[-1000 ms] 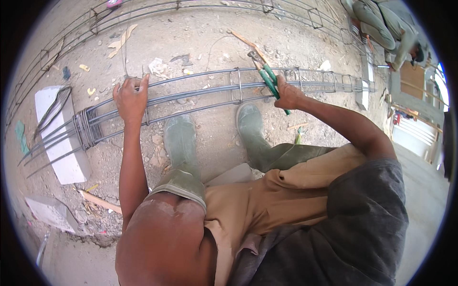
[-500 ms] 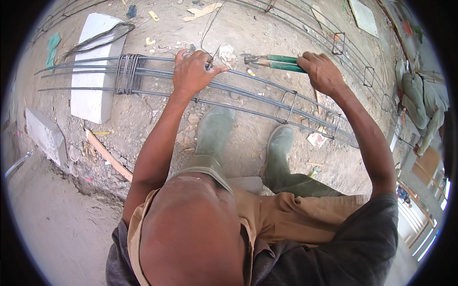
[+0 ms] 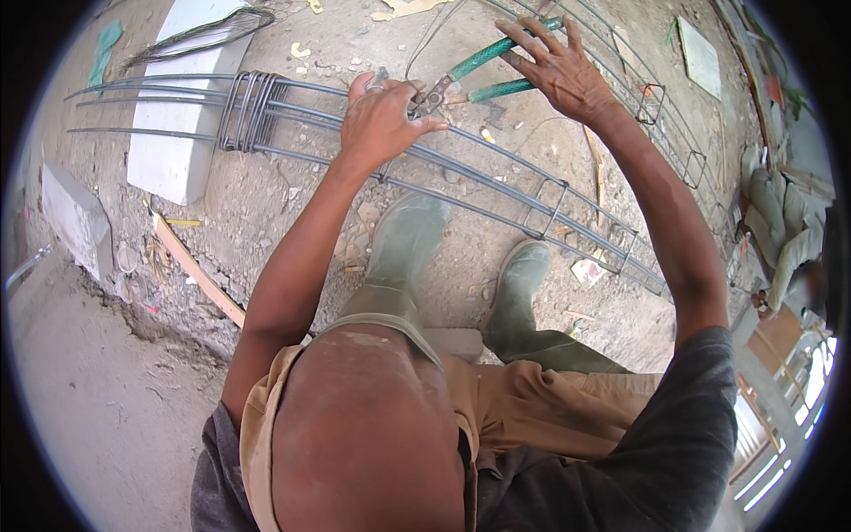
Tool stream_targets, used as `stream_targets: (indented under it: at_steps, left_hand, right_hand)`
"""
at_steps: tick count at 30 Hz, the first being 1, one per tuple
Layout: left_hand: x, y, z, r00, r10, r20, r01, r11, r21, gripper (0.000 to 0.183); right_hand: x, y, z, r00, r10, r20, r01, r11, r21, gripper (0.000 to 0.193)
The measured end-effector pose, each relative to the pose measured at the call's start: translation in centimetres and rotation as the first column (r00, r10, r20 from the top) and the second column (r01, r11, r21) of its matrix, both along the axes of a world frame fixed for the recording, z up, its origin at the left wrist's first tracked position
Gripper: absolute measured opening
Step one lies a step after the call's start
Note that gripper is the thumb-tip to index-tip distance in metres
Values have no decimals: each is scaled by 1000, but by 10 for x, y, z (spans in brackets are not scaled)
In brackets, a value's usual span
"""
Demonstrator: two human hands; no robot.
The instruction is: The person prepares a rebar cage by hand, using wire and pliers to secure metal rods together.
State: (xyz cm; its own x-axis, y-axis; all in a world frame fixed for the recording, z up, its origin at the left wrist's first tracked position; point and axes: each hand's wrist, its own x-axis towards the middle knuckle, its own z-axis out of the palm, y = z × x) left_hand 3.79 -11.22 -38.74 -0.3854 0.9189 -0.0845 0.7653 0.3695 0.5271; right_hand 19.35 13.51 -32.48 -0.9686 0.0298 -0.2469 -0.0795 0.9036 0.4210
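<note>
Head view shows the right hand (image 3: 560,75) gripping green-handled pincers (image 3: 483,58), handles spread, their head beside the left hand (image 3: 377,121), whose closure cannot be determined, at the rebar cage's (image 3: 479,173) far side.

Rebar cage (image 3: 474,175): before your boots (image 3: 410,238), left end over a block (image 3: 170,167).
Pincers (image 3: 480,60): between your left hand (image 3: 379,122) and right hand (image 3: 567,80).

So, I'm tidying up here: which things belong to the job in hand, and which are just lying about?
In use:
green-handled cutters, in the right hand
steel bars, at the left hand
bunched steel rings
white block under bars

Apparently lying about:
green scrap
wooden strip
</note>
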Motion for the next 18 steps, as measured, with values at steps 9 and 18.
stream_targets:
  at_steps: [9,18]
  left_hand:
    - [-4,1,-1,997,-5,79,1,999,45,64]
    - [-2,2,-1,995,11,96,-15,999,48,62]
  right_hand:
    - [-10,14,-6,993,95,-64,-96,995,-12,46]
    - [-42,39,3,936,325,-139,-339,936,-92,24]
